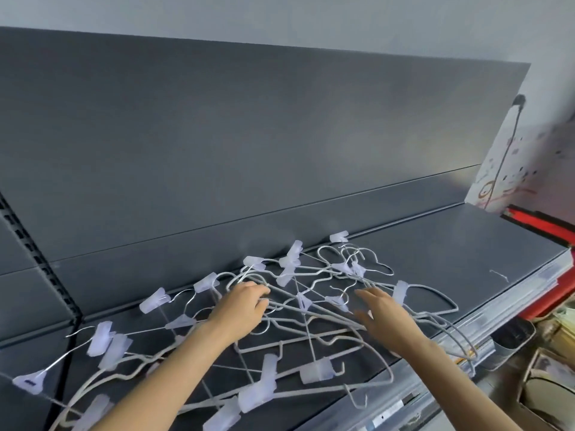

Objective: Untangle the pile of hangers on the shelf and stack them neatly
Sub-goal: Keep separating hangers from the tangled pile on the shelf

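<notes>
Many wire hangers (pixel 303 301), likely light, springy and snag-prone, lie tangled at lower centre on shelf (pixel 466 244); left hand (pixel 241 309) curled round wires, right hand (pixel 381 317) spread, grasping nothing; best lifted singly by hook (pixel 326 253), not clips (pixel 317 370).

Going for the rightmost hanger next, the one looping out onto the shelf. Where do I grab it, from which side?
Rightmost hanger: probably pinch its outer shoulder bend, coming in from the right with the right hand. That loop lies out on the shelf, clear of the tangle, while its hook end is lost in the pile.
</notes>
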### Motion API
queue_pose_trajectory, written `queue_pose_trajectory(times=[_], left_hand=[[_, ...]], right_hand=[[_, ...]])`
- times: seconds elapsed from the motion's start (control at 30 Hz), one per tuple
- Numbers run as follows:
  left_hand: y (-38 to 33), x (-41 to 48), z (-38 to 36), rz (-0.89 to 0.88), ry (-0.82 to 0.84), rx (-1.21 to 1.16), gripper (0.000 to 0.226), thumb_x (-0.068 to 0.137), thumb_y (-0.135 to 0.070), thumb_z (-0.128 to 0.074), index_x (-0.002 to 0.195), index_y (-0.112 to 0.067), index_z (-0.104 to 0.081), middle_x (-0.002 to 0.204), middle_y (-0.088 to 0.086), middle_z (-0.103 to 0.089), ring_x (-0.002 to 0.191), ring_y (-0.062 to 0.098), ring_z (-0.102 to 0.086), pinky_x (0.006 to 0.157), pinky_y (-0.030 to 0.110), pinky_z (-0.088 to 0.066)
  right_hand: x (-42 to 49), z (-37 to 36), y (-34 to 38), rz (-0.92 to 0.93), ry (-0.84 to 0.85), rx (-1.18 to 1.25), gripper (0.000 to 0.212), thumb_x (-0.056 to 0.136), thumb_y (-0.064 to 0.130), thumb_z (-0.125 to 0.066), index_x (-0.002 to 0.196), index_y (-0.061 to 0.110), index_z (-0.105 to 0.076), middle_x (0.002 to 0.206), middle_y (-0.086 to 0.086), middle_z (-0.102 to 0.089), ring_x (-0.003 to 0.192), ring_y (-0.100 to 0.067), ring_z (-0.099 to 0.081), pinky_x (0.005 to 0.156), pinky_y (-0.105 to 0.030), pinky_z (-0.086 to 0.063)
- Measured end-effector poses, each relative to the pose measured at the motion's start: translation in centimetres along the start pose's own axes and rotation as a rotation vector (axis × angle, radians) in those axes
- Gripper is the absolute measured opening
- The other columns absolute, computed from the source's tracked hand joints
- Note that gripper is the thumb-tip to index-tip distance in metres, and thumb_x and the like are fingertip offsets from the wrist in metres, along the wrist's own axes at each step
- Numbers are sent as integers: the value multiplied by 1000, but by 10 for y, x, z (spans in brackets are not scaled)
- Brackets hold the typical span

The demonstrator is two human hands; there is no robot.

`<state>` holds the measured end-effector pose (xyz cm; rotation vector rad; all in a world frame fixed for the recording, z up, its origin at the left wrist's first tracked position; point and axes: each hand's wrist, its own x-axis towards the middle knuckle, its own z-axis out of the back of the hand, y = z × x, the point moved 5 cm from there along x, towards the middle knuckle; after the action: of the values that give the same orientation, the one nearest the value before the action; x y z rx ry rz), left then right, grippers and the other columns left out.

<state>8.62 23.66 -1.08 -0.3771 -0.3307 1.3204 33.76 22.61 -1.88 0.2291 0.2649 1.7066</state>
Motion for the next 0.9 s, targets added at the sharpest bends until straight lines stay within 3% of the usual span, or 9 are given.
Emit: queue_pose_trajectory(times=[0.13,0.27,0.33,0.43,0.5,0.57,0.67,0.8,0.9], left_hand=[[-40,27,-20,-17,-19,40,35,96,-20,-38,127,-14,-53,132,1,-53,123,17,-45,102,31,-38],[-71,51,-43,25,21,60,32,97,-19,-37,120,-9,-56,131,3,-52,122,19,-45,99,33,-38],[-79,63,-52,37,27,77,35,97,-20,-38,129,-11,-50,136,2,-48,127,18,-40,103,31,-34],[-81,79,-61,90,36,162,42,97,-22,-37,138,-12,-37,148,2,-35,137,18,-29,112,31,-25],[-77,88,-68,149,58,225,45,97,-25,-37,140,-12,-33,149,4,-33,138,20,-28,114,32,-22],[-72,95,-75,205,76,274,42,97,-28,-38,137,-15,-38,143,6,-41,133,24,-34,111,35,-27],[-67,103,-81,247,24,241,32,96,-30,-40,123,-21,-53,126,5,-54,120,24,-45,102,34,-34],[-64,106,-71,242,-92,99,25,95,-22,-42,106,-18,-64,109,4,-64,106,25,-55,87,32,-38],[-58,103,-60,239,-129,66,24,96,-20,-42,105,-17,-64,108,3,-64,105,25,-55,86,32,-36]], right_hand=[[17,18,-48,-65,-61,-116,32,93,26,-45,120,13,-54,130,-4,-51,118,-26,-47,96,-35,-42],[36,16,-79,-78,25,-193,33,93,30,-41,119,13,-54,131,-4,-50,120,-27,-46,100,-35,-36],[43,10,-84,-45,76,-186,31,94,30,-41,113,12,-57,125,-6,-53,117,-27,-48,98,-36,-37],[52,7,-85,-2,25,-54,24,91,19,-42,76,11,-59,88,-4,-50,97,-31,-53,79,-34,-39],[58,10,-90,15,-43,80,36,86,10,-39,50,14,-40,69,-1,-37,79,-30,-46,65,-31,-33],[64,18,-96,40,-110,104,34,83,2,-39,50,7,-45,66,-1,-35,75,-27,-40,64,-30,-30],[72,35,-112,89,-206,130,26,83,-3,-40,66,-7,-59,62,2,-31,73,-27,-37,66,-33,-31],[81,41,-148,72,-293,139,30,83,-4,-44,56,-3,-55,59,9,-25,67,-26,-37,64,-33,-31],[86,32,-175,4,-287,131,27,82,-6,-50,56,-5,-55,59,8,-24,67,-34,-44,62,-33,-30]])
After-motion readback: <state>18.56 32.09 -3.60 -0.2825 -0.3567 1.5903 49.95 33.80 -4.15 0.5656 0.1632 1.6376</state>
